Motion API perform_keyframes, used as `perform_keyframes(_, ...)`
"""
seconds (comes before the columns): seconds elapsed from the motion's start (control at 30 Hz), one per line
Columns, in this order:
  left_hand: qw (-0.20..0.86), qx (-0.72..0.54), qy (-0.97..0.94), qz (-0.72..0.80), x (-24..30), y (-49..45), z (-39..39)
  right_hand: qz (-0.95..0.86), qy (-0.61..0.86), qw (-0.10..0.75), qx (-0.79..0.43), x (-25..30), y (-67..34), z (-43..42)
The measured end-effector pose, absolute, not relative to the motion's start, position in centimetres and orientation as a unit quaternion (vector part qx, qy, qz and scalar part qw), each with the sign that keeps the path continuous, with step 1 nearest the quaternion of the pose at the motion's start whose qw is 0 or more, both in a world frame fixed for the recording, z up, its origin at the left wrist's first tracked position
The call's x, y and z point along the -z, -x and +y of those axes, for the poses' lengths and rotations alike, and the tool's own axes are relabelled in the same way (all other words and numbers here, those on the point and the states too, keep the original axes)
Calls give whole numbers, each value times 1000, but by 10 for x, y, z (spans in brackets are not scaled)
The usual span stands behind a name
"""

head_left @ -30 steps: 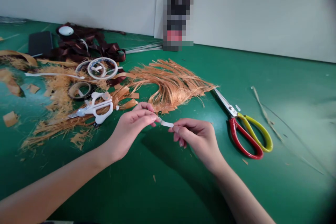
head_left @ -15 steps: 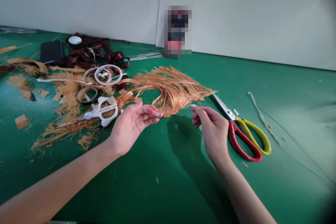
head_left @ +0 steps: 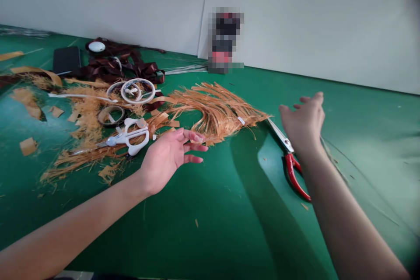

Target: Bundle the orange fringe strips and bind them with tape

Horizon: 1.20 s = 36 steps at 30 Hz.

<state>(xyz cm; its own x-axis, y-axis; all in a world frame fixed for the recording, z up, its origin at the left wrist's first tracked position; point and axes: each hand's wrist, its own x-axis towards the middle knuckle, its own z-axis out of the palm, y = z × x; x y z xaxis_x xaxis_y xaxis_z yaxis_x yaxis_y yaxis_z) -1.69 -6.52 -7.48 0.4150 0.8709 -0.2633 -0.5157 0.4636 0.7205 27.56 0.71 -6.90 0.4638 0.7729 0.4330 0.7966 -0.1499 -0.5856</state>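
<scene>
My left hand [head_left: 169,155] is open, palm partly up, its fingers loosely apart. Its fingertips are at the near edge of a fan of orange-brown fringed strips [head_left: 216,111]; whether they touch it I cannot tell. On the fringe's right part lies a small white piece [head_left: 241,120]. My right hand [head_left: 305,118] is raised above the table to the right, fingers apart, with nothing visible in it. Beneath its wrist and forearm lie large scissors [head_left: 290,166] with a red handle; their other handle is hidden. The blade tips meet the fringe's right corner.
White-handled scissors [head_left: 131,138] lie on shredded strips at the left, near clear tape rolls [head_left: 152,92] and a darker roll [head_left: 100,118]. Behind are dark brown ribbon [head_left: 147,70], a black flat object [head_left: 66,59] and thin wires [head_left: 187,69]. A pale wall [head_left: 295,30] bounds the green table.
My right hand has left the fringe, moving right and up, and its fingers have opened. A white piece now shows on the fringe. My left hand's fingers have spread slightly.
</scene>
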Motion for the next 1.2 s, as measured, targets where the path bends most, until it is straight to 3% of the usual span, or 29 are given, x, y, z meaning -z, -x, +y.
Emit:
perform_keyframes(0.07,796,-430,-288,314,75,17,-66,-530,708,463,-60,64,-244,-8)
perform_keyframes(0.13,794,-426,-302,311,75,18,-67,-571,604,495,-251,60,-210,-29)
perform_keyframes(0.2,788,-426,-314,316,76,18,-67,-574,535,464,-412,57,-184,-49)
perform_keyframes(0.37,782,-428,-319,323,78,18,-67,-518,458,450,-565,58,-158,-75)
perform_keyframes(0.83,739,-427,-389,347,83,18,-67,-475,487,467,-565,51,-156,-74)
perform_keyframes(1.2,519,-414,-623,414,79,18,-80,-523,492,429,-548,56,-171,-65)
